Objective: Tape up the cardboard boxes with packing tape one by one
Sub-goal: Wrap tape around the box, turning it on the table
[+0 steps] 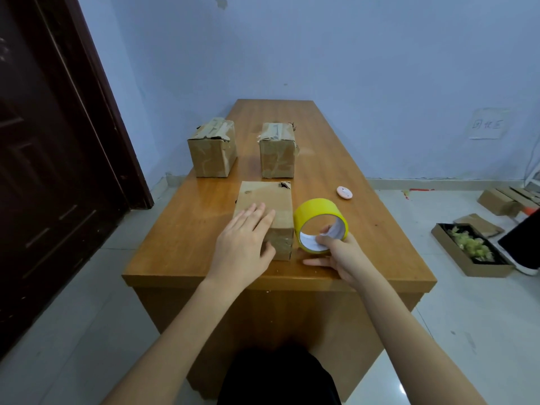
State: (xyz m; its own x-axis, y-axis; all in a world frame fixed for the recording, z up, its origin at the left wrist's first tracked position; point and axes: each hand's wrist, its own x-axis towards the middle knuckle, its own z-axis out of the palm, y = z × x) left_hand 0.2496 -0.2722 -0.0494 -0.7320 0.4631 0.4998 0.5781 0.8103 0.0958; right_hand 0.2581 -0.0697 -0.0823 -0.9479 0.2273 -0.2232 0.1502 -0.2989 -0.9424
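A cardboard box [270, 200] lies near the front of the wooden table [181, 229]. My left hand [245, 244] rests flat on its top with straight fingers, the thumb against the near face. Just right of the box stands a roll of yellow packing tape [317, 211] on its edge. My right hand [339, 252] grips the roll's near rim, fingers reaching inside the core. Two more cardboard boxes, one at the left [211, 153] and one in the middle [277, 154], stand farther back, both with old tape on their tops.
A small pink round object [344, 192] lies on the table right of the boxes. A dark door [43, 171] is at the left. On the floor at the right are a shallow tray of scraps [472, 249] and more cardboard [502, 200].
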